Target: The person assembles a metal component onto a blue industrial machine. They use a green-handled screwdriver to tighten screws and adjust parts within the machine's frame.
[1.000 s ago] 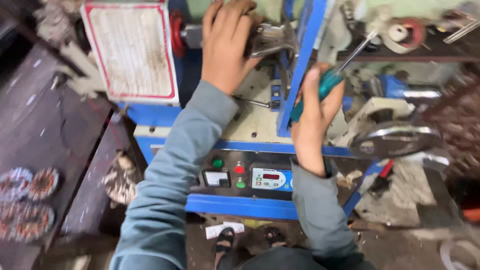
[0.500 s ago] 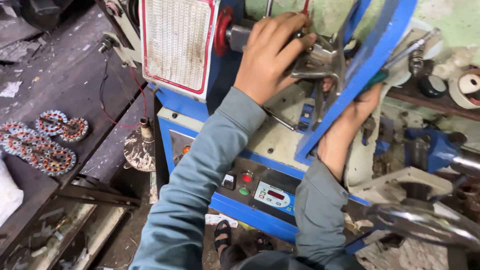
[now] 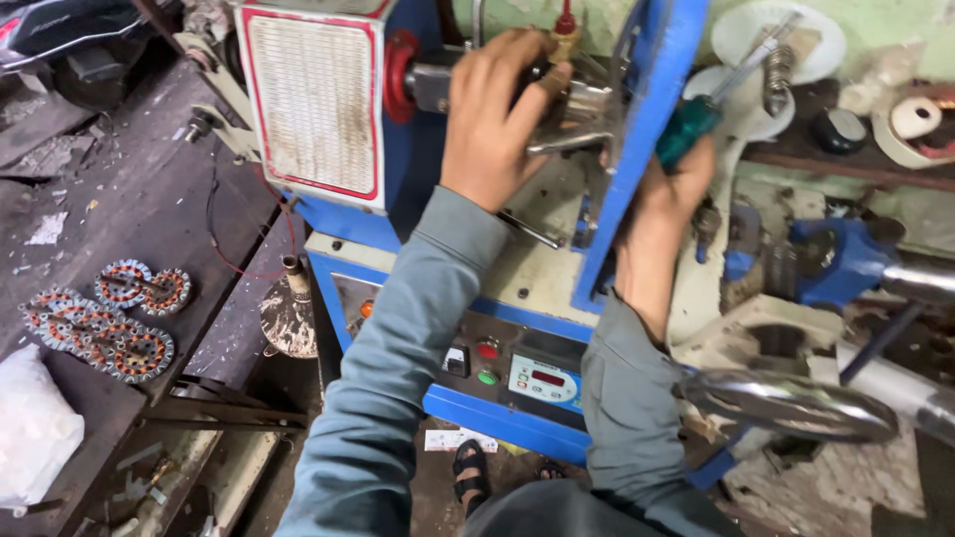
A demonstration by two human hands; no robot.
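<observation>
My left hand (image 3: 494, 119) is wrapped over a metal fixture (image 3: 572, 114) on the shaft of a blue and cream winding machine (image 3: 537, 268). A red disc (image 3: 400, 62) sits on the shaft just left of that hand. My right hand (image 3: 662, 214) is partly behind a slanted blue frame bar (image 3: 637, 139) and grips a screwdriver with a green handle (image 3: 688, 127), its shaft pointing up and to the right. The machine's white panel with a red border (image 3: 313, 99) stands to the left.
A control panel (image 3: 507, 363) with red and green buttons and a small display faces me. Several wound copper stator cores (image 3: 104, 318) lie on the dark bench at left beside a white bag (image 3: 35, 428). A metal handwheel (image 3: 791, 403) sticks out at lower right. A shelf (image 3: 856, 139) of parts is behind.
The view has swung left and moved closer. My right hand with the screwdriver has come out from behind the blue bar and now shows its green handle. My left hand stays on the fixture.
</observation>
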